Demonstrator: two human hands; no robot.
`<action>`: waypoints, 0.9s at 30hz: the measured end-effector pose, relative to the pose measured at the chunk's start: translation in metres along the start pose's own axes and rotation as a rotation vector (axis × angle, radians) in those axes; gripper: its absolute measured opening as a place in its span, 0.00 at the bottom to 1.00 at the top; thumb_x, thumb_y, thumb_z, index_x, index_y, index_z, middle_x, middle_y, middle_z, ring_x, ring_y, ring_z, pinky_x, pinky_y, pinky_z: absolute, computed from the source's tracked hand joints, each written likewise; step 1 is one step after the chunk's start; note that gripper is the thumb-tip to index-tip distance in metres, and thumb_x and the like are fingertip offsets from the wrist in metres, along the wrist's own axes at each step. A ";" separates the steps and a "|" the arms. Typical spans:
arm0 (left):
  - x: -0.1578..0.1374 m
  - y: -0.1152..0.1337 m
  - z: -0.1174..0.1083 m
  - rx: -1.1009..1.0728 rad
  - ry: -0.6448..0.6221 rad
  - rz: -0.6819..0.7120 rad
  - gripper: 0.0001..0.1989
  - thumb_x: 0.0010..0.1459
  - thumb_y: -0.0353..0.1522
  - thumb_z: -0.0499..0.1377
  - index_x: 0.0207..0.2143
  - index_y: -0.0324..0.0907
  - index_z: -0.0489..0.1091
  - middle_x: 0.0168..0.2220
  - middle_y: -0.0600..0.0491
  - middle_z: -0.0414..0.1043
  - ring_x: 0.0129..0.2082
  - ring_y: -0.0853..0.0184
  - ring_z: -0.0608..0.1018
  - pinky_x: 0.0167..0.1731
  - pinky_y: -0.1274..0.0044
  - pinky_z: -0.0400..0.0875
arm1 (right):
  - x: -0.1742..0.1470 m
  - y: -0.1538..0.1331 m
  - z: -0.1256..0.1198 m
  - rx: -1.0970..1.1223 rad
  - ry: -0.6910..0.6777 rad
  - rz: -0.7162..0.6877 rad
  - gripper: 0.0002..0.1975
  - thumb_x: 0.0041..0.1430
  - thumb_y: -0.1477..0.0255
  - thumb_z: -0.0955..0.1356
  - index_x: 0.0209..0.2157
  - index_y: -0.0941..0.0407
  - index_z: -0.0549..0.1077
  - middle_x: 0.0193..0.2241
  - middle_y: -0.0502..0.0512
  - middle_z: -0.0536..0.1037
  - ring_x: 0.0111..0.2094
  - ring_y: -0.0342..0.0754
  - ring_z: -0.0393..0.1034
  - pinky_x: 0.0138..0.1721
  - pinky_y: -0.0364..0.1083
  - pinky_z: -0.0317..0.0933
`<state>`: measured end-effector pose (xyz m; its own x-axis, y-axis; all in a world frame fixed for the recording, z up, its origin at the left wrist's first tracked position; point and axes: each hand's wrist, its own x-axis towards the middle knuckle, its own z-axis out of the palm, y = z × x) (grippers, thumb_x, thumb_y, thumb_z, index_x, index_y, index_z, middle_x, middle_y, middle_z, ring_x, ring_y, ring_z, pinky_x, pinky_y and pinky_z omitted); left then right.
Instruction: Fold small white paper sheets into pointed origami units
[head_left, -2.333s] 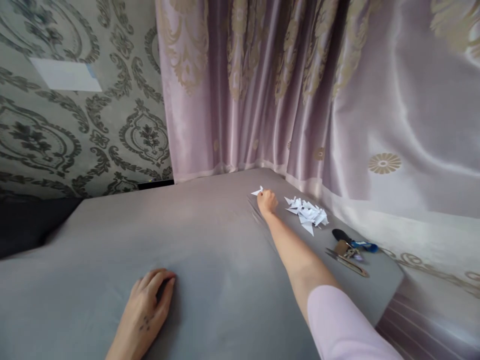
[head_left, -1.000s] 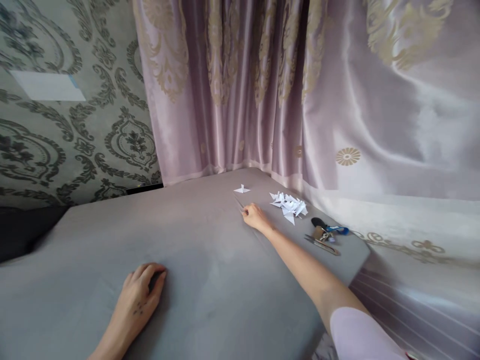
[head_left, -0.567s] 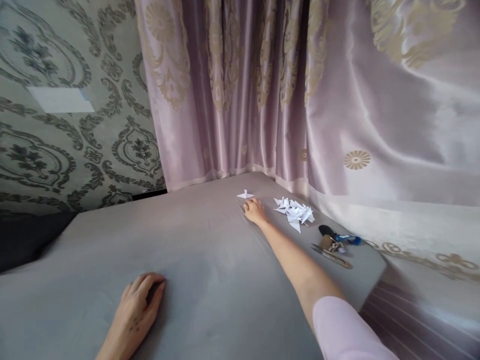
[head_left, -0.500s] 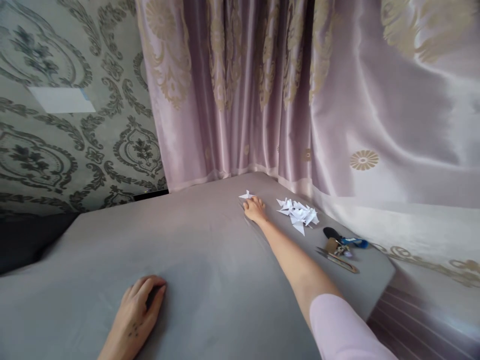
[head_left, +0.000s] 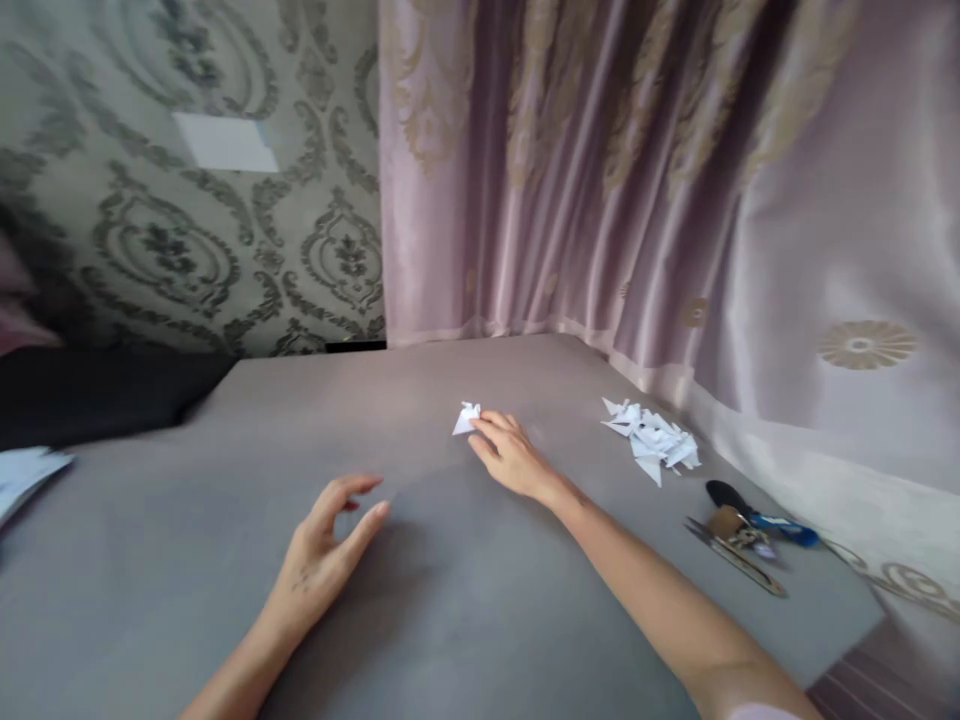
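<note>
Between the thumb and fingers of my right hand (head_left: 514,455) is a small white origami paper crane (head_left: 466,418), its pointed parts showing past the fingertips. The hand is over the middle of the grey table (head_left: 300,400). My left hand (head_left: 322,550) hovers nearer to me on the left, thumb and index finger curved apart with nothing between them. To the right lies a loose pile of similar white folded paper cranes (head_left: 656,440), apart from both hands.
Scissors (head_left: 739,560) lie near the table's right edge, beside a blue and black tool (head_left: 780,527) and small items. White papers (head_left: 26,475) and a black thing (head_left: 112,395) are at the left. A pink curtain (head_left: 570,200) hangs behind the table.
My right hand has drawn the paper crane back toward me from the far part of the table. My left hand has risen and moved forward, its fingers opening. The view has turned left.
</note>
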<state>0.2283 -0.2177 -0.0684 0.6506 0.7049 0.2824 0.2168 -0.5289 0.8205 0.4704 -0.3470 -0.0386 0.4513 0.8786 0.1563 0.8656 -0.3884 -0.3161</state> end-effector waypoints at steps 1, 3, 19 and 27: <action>-0.001 0.007 -0.001 -0.085 0.037 -0.036 0.20 0.53 0.47 0.60 0.44 0.46 0.71 0.45 0.50 0.74 0.44 0.60 0.75 0.47 0.69 0.69 | -0.016 -0.019 0.000 0.090 -0.012 -0.175 0.19 0.67 0.65 0.59 0.57 0.51 0.66 0.57 0.55 0.67 0.55 0.48 0.60 0.56 0.47 0.54; -0.003 0.016 -0.005 -0.251 0.046 -0.077 0.23 0.51 0.44 0.63 0.47 0.45 0.70 0.50 0.48 0.72 0.50 0.58 0.72 0.51 0.68 0.66 | -0.047 -0.053 -0.002 0.218 -0.036 -0.381 0.20 0.67 0.66 0.60 0.58 0.52 0.64 0.57 0.57 0.67 0.56 0.50 0.59 0.56 0.50 0.55; -0.028 0.043 -0.015 -0.513 -0.021 0.129 0.05 0.54 0.34 0.65 0.30 0.42 0.76 0.34 0.51 0.74 0.36 0.67 0.74 0.36 0.75 0.67 | -0.099 -0.116 -0.002 0.706 0.294 -0.151 0.09 0.63 0.71 0.63 0.40 0.54 0.75 0.39 0.56 0.75 0.40 0.47 0.71 0.43 0.47 0.66; -0.034 0.043 -0.011 -0.392 -0.067 0.143 0.05 0.57 0.34 0.63 0.33 0.43 0.77 0.41 0.49 0.74 0.38 0.66 0.75 0.30 0.78 0.69 | -0.101 -0.113 0.003 1.129 0.075 0.207 0.12 0.58 0.62 0.67 0.32 0.56 0.75 0.24 0.50 0.72 0.24 0.41 0.64 0.28 0.42 0.61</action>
<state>0.2080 -0.2592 -0.0372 0.7026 0.5983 0.3852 -0.1643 -0.3903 0.9059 0.3262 -0.3906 -0.0212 0.6068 0.7935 0.0469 0.1024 -0.0196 -0.9945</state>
